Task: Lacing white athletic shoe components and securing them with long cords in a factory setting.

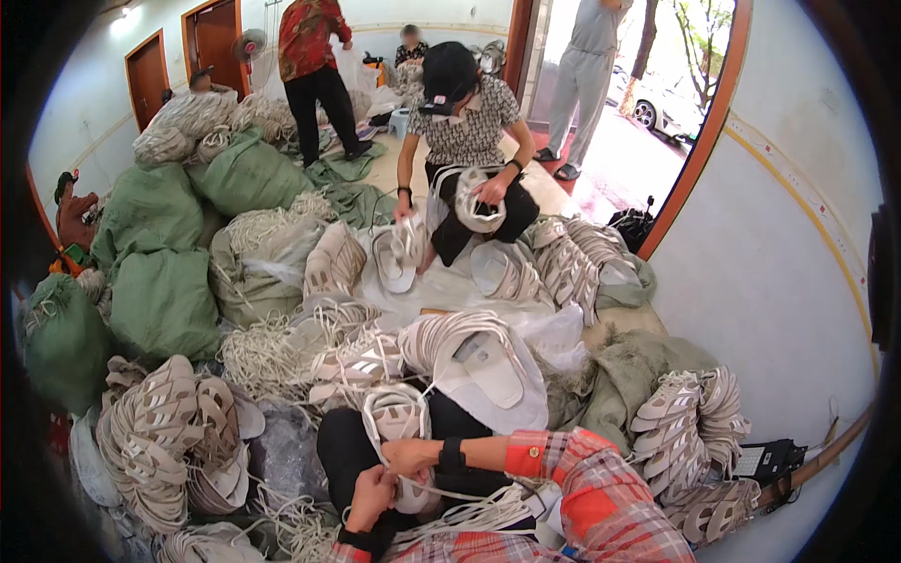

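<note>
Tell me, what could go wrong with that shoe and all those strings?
The loose laces bunched near the right hand might tangle. The shoe sits on the person's lap, so a hard tug could make it slip. And the nested pile of shoes beyond the left hand might tumble if bumped.

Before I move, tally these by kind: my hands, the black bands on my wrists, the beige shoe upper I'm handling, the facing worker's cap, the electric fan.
Hands (left hand, right hand): 2
Black wristbands: 2
Beige shoe upper: 1
Black cap: 1
Electric fan: 1
Total: 7
</note>
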`<state>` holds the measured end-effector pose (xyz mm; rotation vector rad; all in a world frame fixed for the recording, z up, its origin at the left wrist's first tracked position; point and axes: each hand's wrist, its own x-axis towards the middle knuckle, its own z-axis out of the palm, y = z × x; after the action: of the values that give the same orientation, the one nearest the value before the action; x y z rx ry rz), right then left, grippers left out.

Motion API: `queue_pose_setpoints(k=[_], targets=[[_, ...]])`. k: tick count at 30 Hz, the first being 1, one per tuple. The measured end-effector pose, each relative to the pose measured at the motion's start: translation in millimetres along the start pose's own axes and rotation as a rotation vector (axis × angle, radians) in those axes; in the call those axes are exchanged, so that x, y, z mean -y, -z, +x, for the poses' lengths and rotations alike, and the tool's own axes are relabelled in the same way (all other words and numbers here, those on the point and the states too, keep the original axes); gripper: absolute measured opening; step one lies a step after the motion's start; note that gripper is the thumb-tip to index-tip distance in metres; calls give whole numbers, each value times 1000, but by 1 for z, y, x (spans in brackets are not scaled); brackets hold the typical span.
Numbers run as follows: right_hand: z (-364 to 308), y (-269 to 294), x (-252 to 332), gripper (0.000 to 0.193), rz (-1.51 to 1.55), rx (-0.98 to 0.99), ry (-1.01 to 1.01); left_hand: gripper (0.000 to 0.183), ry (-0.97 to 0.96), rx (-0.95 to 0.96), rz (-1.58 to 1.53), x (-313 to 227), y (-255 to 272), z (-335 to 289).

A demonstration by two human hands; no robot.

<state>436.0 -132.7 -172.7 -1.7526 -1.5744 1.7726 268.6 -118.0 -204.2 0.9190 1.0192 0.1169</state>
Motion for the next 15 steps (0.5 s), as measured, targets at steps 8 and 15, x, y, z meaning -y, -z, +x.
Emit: queue_pose_setpoints(k=[8,15], targets=[[5,-17,-28,24,-920,-502,302,19,-658,-198,855,-7,8,31],[-83,63,29,13,251,-1021,253,17,-849,-401,1171,-15,-13,14]])
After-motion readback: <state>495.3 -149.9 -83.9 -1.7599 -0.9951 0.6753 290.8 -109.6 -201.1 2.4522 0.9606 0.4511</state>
